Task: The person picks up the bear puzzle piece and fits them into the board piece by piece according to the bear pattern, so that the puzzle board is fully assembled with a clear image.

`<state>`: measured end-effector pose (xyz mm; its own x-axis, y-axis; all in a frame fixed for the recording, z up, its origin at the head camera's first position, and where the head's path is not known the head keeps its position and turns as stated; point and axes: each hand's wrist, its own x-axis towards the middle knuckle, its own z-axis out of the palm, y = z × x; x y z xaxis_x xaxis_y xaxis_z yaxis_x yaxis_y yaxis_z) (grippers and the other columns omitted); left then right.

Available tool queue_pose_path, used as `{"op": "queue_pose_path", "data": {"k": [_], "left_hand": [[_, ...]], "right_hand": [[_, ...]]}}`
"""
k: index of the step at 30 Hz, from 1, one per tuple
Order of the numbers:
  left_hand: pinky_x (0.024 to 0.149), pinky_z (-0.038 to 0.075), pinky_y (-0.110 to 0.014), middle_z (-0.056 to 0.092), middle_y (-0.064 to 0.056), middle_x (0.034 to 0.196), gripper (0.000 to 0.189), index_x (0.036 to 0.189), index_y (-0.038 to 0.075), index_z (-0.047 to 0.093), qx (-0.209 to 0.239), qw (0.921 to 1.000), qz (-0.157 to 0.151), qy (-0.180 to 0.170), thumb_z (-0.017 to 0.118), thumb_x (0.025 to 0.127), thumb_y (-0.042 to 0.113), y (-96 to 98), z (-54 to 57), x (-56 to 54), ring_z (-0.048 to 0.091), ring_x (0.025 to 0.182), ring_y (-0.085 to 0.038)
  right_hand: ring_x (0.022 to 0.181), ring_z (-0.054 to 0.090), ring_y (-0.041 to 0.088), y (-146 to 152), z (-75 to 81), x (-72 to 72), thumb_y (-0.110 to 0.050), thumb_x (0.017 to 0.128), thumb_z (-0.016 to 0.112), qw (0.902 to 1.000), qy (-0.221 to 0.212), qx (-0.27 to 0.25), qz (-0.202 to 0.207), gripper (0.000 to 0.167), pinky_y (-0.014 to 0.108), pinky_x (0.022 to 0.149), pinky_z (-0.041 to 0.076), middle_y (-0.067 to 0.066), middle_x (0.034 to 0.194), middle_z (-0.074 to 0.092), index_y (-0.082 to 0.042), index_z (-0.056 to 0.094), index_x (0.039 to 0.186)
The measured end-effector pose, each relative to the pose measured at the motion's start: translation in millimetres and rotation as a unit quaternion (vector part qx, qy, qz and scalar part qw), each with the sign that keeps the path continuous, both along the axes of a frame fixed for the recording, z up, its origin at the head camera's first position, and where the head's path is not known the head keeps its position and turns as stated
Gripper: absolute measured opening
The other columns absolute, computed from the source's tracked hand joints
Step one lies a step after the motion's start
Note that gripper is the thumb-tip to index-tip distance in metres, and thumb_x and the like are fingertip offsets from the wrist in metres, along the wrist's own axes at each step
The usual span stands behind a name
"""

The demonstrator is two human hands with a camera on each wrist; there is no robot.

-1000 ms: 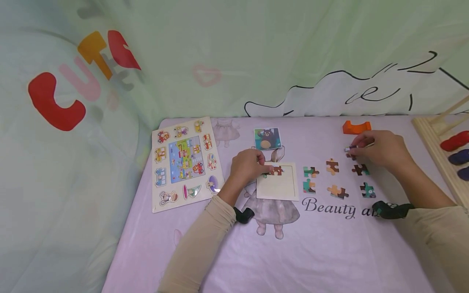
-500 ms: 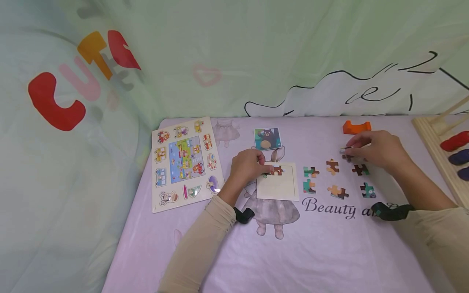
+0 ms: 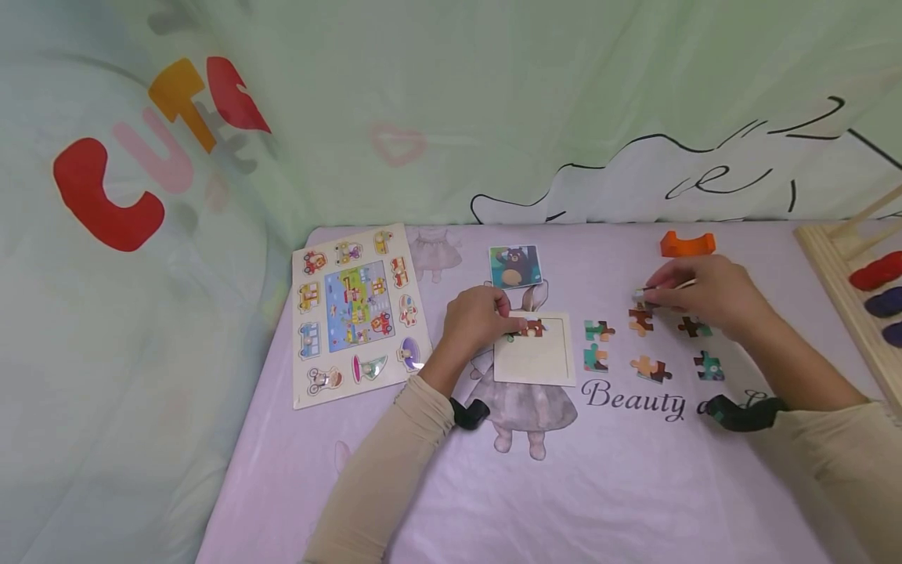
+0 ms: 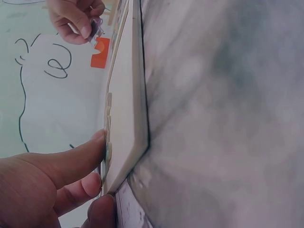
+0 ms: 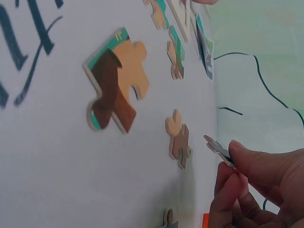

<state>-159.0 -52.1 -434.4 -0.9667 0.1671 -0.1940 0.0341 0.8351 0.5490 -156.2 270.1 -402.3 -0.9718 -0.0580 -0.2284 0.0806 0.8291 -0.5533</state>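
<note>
My left hand grips the upper left corner of a square wooden puzzle tray. In the left wrist view, its thumb rests over the tray's edge, with fingers at the corner. Brown and green jigsaw pieces lie along the tray's top row, partly hidden by that thumb. My right hand pinches a jigsaw piece between thumb and fingers, seen nearly edge-on above the table. Just below it in the head view lies a brown jigsaw piece; a tan-and-brown one is nearer me.
More loose pieces lie around, including a green one beside the tray and a teal one. A bear picture card sits behind the tray. A vehicle peg board is left, an orange block behind, a wooden frame right.
My right hand has moved left with the pinched jigsaw piece, from above the dark piece to near the brown one. The left hand and tray have stayed put.
</note>
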Motion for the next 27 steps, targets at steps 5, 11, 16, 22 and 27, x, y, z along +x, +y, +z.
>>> {"op": "queue_pose_path", "data": {"k": [5,11,16,22,27], "left_hand": [[0.061,0.035,-0.027,0.054,0.004,0.067,0.036,0.071,0.018,0.061,0.002,1.0000,0.000,0.001,0.083,0.084,0.044,0.3,0.2,-0.3,0.054,0.071,-0.015],[0.061,0.035,-0.028,0.053,0.003,0.067,0.036,0.071,0.018,0.061,0.003,1.0000,0.001,0.002,0.083,0.083,0.045,0.8,0.6,-0.4,0.054,0.072,-0.015],[0.062,0.035,-0.028,0.054,0.003,0.067,0.036,0.072,0.018,0.062,0.001,1.0000,0.002,0.000,0.083,0.083,0.045,1.2,1.6,-0.1,0.055,0.073,-0.015],[0.062,0.035,-0.028,0.054,0.003,0.067,0.036,0.072,0.018,0.062,0.003,1.0000,0.002,-0.001,0.083,0.083,0.044,0.8,1.6,0.0,0.055,0.072,-0.015],[0.061,0.035,-0.027,0.053,0.004,0.066,0.036,0.072,0.017,0.062,0.004,1.0000,-0.004,0.002,0.082,0.084,0.044,0.2,0.6,-0.3,0.054,0.070,-0.015]], "right_hand": [[0.093,0.058,0.032,-10,-0.3,2.1,-0.029,0.094,0.074,0.9998,-0.011,-0.015,0.007,0.032,0.032,0.064,0.051,0.018,0.103,0.067,-0.005,0.070,0.114],[0.083,0.066,0.026,-23,-0.6,5.1,-0.027,0.094,0.075,0.9982,-0.038,-0.046,0.012,0.029,0.029,0.064,0.054,0.014,0.099,0.068,-0.005,0.070,0.113],[0.087,0.062,0.027,-32,-0.7,5.7,-0.028,0.095,0.074,0.9980,-0.037,-0.042,0.029,0.028,0.032,0.066,0.049,0.012,0.097,0.069,-0.007,0.071,0.112],[0.096,0.056,0.029,-45,-1.1,7.4,-0.030,0.095,0.074,0.9977,-0.037,-0.041,0.039,0.026,0.030,0.066,0.048,0.011,0.100,0.068,-0.010,0.072,0.112],[0.104,0.056,0.032,-55,0.1,8.6,-0.029,0.095,0.073,0.9964,-0.048,-0.055,0.043,0.026,0.029,0.068,0.052,0.012,0.105,0.066,-0.011,0.071,0.113]]}}
